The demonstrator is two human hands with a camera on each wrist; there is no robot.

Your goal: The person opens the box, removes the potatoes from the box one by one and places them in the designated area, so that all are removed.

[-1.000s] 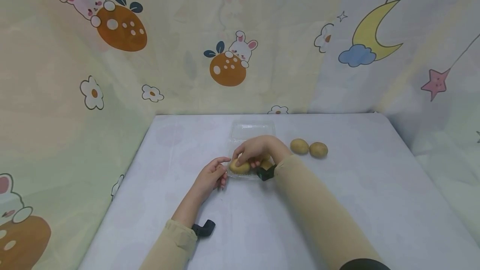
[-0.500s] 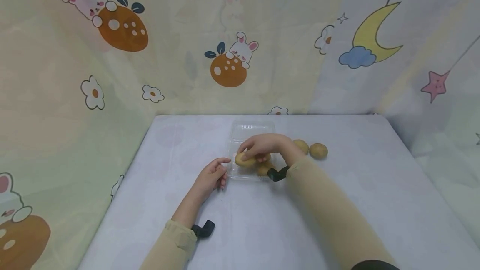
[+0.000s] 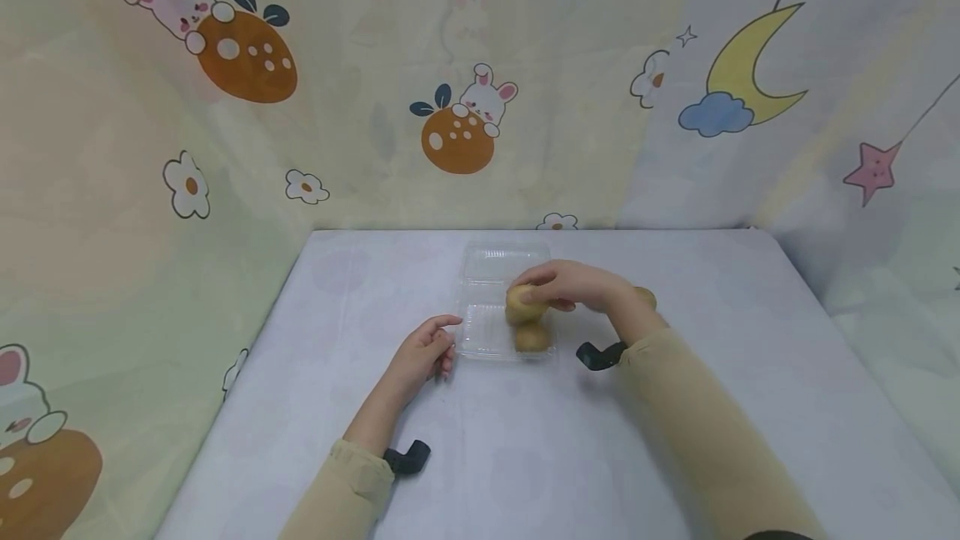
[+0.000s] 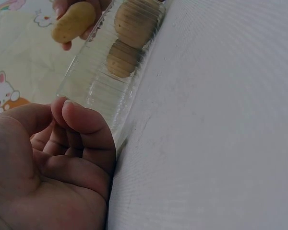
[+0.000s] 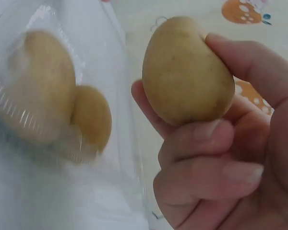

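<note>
My right hand [image 3: 573, 283] pinches a potato [image 5: 187, 72] between thumb and fingers, raised above the right side of a clear plastic clamshell box [image 3: 480, 332]. Two more potatoes lie inside the box, one near the front [image 3: 532, 338] and one partly covered by the held potato in the head view. The left wrist view shows both through the clear wall, with the raised potato [image 4: 74, 21] apart from them. Beside the box's left edge rests my left hand [image 3: 420, 357], fingers loosely bent and holding nothing. Whether its fingertips touch the box I cannot tell.
The box's lid [image 3: 506, 261] lies folded back toward the rear of the white-covered table [image 3: 480, 457]. Right of the box, a loose potato [image 3: 647, 297] peeks out from behind my right wrist. A patterned cloth [image 3: 570, 107] hangs behind and at both sides.
My right hand has lifted the potato from the left part of the box and carried it right, now hiding one loose potato. The left hand has stayed in place.
</note>
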